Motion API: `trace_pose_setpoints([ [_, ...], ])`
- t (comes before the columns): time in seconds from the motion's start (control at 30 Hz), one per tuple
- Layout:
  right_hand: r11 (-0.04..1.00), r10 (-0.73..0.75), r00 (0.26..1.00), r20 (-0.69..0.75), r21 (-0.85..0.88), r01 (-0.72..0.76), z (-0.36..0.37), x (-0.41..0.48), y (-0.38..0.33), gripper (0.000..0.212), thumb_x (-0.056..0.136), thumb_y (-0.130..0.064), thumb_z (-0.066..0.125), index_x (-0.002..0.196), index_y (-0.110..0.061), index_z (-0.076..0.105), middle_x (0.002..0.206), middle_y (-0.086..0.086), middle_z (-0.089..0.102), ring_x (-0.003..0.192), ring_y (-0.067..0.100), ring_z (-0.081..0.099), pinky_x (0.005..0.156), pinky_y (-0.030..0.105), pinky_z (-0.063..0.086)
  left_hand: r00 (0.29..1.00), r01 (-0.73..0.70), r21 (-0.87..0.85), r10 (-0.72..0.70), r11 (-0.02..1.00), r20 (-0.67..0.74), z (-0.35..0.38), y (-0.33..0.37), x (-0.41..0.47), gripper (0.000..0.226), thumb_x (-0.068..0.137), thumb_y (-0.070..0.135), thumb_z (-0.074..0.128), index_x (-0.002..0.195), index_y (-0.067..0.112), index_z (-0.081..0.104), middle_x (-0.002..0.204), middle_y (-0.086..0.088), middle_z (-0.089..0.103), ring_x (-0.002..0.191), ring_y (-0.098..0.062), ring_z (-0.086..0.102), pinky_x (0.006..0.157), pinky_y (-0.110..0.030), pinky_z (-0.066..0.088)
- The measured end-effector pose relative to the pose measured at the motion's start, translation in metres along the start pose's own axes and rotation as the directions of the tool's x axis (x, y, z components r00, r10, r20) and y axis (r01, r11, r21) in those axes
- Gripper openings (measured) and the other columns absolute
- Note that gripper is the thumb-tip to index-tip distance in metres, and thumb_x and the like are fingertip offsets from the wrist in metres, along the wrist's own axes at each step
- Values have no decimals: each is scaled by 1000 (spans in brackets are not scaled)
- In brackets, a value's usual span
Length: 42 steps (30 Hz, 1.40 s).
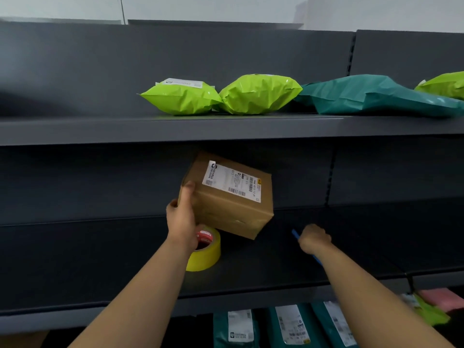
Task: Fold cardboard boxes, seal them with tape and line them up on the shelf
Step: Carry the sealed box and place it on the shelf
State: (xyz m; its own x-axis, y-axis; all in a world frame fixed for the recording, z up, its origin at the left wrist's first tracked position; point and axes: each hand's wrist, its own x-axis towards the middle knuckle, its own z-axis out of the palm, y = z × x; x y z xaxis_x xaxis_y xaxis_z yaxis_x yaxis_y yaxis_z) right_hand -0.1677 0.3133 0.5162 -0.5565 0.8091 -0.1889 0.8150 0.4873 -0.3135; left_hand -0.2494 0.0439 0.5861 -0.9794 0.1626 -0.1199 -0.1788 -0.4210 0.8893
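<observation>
The left grip (182,217) clasps the tilted box (233,204) at the shelf (263,270), beside the tape (206,256); the right grip (315,238) curls round a thin blue tool (295,233), perhaps a pen.

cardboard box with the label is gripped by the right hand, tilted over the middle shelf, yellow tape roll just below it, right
Not quite: the left hand grips the cardboard box, not the right. The right hand is apart from it, curled round a thin blue tool. The head view shows this. The rest holds: the box is tilted over the middle shelf, with the yellow tape roll just below it.
</observation>
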Motion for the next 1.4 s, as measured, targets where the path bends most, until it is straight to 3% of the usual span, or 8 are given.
trace_pose_setpoints([
  [0.1,939,-85,993,-84,327,108,-10,-5,3,40,98,-19,50,136,-6,50,132,13,54,110,25,55,90,30,48,999,35,-53,-35,998,-6,6,-10,-10,81,74,59,72,138,21,39,125,-6,55,113,-28,57,97,-52,48],
  [0.2,494,-167,986,-31,863,111,-31,-34,2,44,99,-29,48,135,-4,50,121,13,59,111,26,56,100,36,45,999,45,-122,-48,991,-19,21,-20,-26,76,77,56,71,137,21,39,123,-4,55,108,-25,58,91,-48,53],
  [0.3,168,-388,906,169,979,-111,-55,-68,8,62,87,-65,48,131,-21,51,124,17,56,118,32,53,101,50,44,997,58,-201,-66,978,-30,44,-30,-47,79,77,53,73,139,25,34,120,-2,52,105,-22,56,93,-50,52],
  [0.8,270,-293,929,225,952,-145,-117,-87,130,39,81,-58,60,104,-27,57,105,7,61,101,28,60,83,42,50,960,196,220,-233,956,156,86,-57,-123,82,62,70,74,130,32,51,122,-5,61,110,-29,60,95,-52,50],
  [1.07,182,-309,941,139,980,-85,-126,-108,166,86,78,-68,61,147,-25,33,139,4,51,118,23,52,100,49,41,917,299,233,-346,925,200,120,-79,-167,59,74,61,68,120,26,57,115,-7,64,102,-28,62,67,-42,55],
  [1.17,156,-252,960,120,984,-82,-126,-116,190,103,69,-67,70,151,-31,19,144,5,45,103,24,55,70,48,53,899,332,193,-371,924,233,140,-93,-182,48,77,60,67,110,26,60,109,-6,66,97,-27,64,70,-43,56],
  [1.3,216,-241,966,91,976,-38,-137,-118,229,83,78,-61,67,147,-32,31,144,2,46,124,30,47,98,59,44,878,363,160,-394,918,273,175,-112,-202,57,75,60,70,117,24,57,111,-6,64,99,-28,63,81,-50,57],
  [1.4,264,-266,961,82,964,-9,-148,-115,254,64,83,-57,63,138,-30,45,129,1,56,117,31,53,89,61,50,867,340,178,-381,923,321,207,-127,-214,56,79,60,66,119,23,54,114,-5,63,103,-28,62,91,-53,53],
])
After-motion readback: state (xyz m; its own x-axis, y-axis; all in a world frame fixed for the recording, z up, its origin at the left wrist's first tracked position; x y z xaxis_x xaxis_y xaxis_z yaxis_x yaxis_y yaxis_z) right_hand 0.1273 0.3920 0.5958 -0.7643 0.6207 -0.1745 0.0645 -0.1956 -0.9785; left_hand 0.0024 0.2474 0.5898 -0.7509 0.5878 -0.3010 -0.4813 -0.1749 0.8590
